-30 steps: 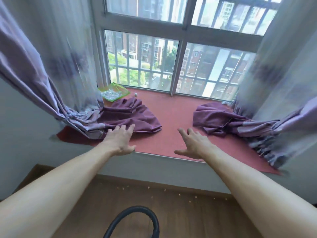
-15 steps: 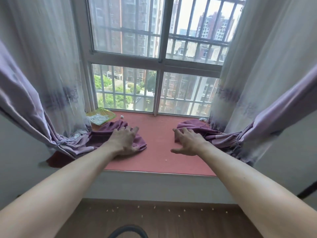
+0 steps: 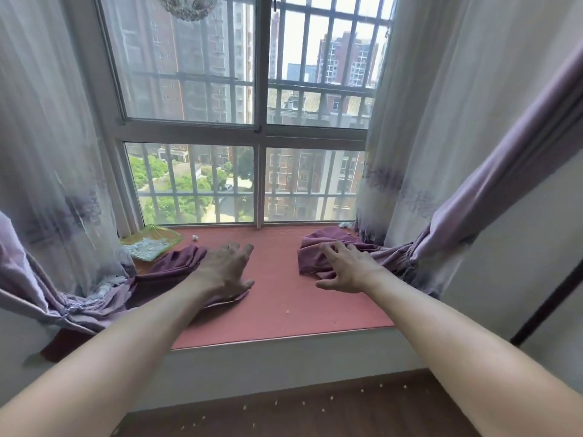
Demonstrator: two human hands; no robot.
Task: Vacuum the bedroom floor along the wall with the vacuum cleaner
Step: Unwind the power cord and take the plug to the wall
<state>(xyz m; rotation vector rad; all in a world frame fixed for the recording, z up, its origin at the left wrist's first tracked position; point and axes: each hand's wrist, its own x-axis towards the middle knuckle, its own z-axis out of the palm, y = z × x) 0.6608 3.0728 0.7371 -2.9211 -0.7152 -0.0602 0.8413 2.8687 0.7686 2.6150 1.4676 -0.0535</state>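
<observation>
My left hand [image 3: 227, 270] lies flat, fingers spread, on the purple curtain end [image 3: 176, 266] heaped on the red window seat [image 3: 284, 313]. My right hand [image 3: 345, 270] rests with spread fingers on the other purple curtain end [image 3: 328, 242] at the seat's right. Neither hand holds anything. Below the seat, a strip of brown wooden floor [image 3: 315, 417] runs along the white wall [image 3: 268, 367], dotted with several small pale crumbs [image 3: 276, 402]. The vacuum cleaner is out of view.
A green tray [image 3: 151, 244] sits at the seat's back left, with a small white scrap [image 3: 195, 237] beside it. Sheer and purple curtains [image 3: 473, 184] hang on both sides of the barred window [image 3: 252, 121]. A single crumb [image 3: 287, 311] lies on the seat.
The view has tilted upward, so the black vacuum hose at the bottom has dropped out of sight. Both hands have slid farther in over the seat, onto the curtain ends.
</observation>
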